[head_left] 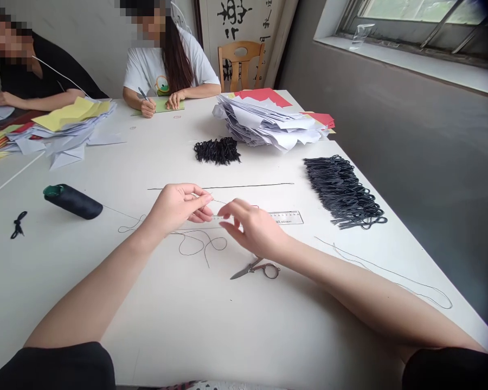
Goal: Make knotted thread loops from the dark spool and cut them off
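My left hand (pixel 179 208) is closed in a pinch on a thin dark thread (pixel 195 244) that curls over the white table (pixel 195 325) below it. My right hand (pixel 252 227) is just to its right, fingers bent, fingertips at the same thread. Both hands hover above a clear ruler (pixel 287 218). Small metal scissors (pixel 256 269) lie just under my right wrist. A dark thread spool (pixel 73 201) lies on its side at the left, its thread running toward my hands.
A straight cut thread (pixel 228 187) lies beyond my hands. Two piles of black loops (pixel 217 150) (pixel 344 189) and a paper stack (pixel 272 122) sit further back. Two other people sit at the far side with coloured papers (pixel 65 122). A loose thread (pixel 390 276) trails right.
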The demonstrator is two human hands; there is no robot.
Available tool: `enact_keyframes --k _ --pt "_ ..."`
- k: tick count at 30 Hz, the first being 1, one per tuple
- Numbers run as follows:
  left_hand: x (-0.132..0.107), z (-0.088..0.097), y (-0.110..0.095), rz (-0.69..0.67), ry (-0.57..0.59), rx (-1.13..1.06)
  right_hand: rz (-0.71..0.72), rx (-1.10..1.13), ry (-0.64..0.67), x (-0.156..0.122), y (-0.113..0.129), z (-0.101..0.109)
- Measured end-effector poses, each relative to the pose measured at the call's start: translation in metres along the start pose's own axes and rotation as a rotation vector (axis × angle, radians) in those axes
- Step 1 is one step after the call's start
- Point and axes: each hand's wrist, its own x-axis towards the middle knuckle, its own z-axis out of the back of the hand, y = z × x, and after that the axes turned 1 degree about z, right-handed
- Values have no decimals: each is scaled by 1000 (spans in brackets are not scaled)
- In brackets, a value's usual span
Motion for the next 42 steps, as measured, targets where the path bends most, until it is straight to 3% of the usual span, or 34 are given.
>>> enact_keyframes --k 2,4,11,14,17,22,25,28,34,38,42 --pt "0 -1 0 -14 -27 7 67 -185 230 -4 8 -8" --pt "0 -3 1 -44 -38 68 119 -267 371 -7 16 -17" --pt "3 -9 9 -316 -213 358 187 -335 460 -11 18 -47" --pt "3 -12 12 -448 -248 275 227 -347 453 -11 12 -43" --pt "2 -23 17 -466 -148 63 251 -285 360 -13 5 -25" --pt "0 -49 36 -163 147 -318 203 -123 74 -20 -13 7" --pt "-3 -61 45 9 234 -410 109 -25 -11 -22 -25 16" --pt "-2 -64 50 32 221 -443 66 58 19 -24 -32 15" --pt "9 -59 59 -56 -25 -460 187 -74 219 -35 -24 -17" --pt "11 -61 66 -68 22 -467 192 -125 210 -39 -18 -36" --pt "9 -63 66 -88 103 -438 251 94 47 -35 -22 -28"
